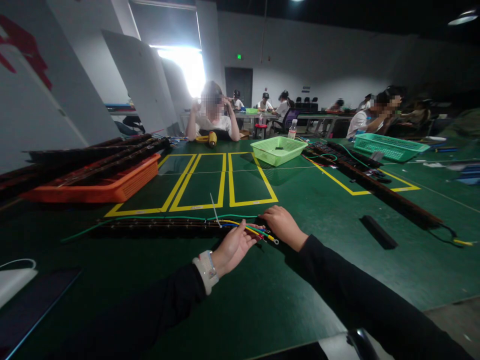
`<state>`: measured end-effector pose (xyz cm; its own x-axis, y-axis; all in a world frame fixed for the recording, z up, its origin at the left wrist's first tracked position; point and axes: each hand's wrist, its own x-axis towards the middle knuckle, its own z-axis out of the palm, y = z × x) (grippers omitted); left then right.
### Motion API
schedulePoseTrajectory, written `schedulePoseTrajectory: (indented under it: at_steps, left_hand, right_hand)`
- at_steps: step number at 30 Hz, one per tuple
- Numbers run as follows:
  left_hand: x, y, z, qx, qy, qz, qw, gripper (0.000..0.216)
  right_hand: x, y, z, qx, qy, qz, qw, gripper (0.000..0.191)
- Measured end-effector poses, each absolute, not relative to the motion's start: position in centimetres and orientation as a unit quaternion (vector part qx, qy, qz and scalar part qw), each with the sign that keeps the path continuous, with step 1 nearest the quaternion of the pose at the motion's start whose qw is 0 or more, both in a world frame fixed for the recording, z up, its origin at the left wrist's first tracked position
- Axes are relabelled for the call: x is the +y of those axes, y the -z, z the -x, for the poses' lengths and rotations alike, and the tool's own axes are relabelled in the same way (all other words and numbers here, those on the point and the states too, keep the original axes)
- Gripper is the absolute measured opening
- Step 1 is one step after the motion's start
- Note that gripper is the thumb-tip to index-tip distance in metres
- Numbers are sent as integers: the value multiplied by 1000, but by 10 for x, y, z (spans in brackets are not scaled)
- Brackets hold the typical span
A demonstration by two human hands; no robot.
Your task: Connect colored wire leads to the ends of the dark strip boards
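A long dark strip (161, 227) lies across the green table in front of me, with a thin green wire (180, 217) running along its far edge. At the strip's right end a bundle of yellow, blue and green wires (258, 231) comes out, and a ring terminal (276, 242) tips one of them. My left hand (233, 250), palm turned up, is closed around this bundle. My right hand (284, 226) lies just beyond, its fingers curled at the green wire's end; its fingertips are partly hidden. A white cable tie (214, 209) sticks up from the strip.
An orange basket (138, 182) with long dark strips stands left. Green baskets (275, 155) (390, 145) are further back. More dark strips (397, 197) and a short black bar (378, 232) lie right. A person (213, 117) sits opposite, near a yellow tool (212, 139).
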<state>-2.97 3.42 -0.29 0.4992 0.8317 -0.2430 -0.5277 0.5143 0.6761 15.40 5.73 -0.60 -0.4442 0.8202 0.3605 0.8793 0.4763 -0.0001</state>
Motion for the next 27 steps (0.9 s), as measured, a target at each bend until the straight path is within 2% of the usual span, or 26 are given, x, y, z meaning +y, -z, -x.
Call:
schedulePoseTrajectory:
  at_steps: [3, 8, 10, 13, 17, 20, 27]
  left_hand:
    - [34, 3, 30, 282, -414, -266, 824, 29]
    - [33, 0, 29, 293, -411, -260, 823, 23]
    - [33, 1, 29, 281, -415, -255, 827, 21]
    - [34, 4, 30, 266, -415, -250, 834, 21]
    - [35, 7, 30, 261, -408, -241, 841, 24]
    - [35, 7, 29, 253, -419, -232, 841, 25]
    - [32, 0, 26, 242, -424, -239, 839, 23]
  right_hand:
    - [56, 6, -154, -845, 107, 497, 168, 20]
    - [48, -5, -154, -845, 70, 442, 294, 21]
    - [42, -12, -153, -857, 52, 403, 318, 22]
    - [33, -22, -151, -888, 27, 351, 294, 22]
    - [26, -28, -146, -926, 32, 318, 202, 35]
    - [25, -29, -144, -932, 54, 326, 149, 37]
    - [25, -28, -145, -931, 68, 323, 155, 33]
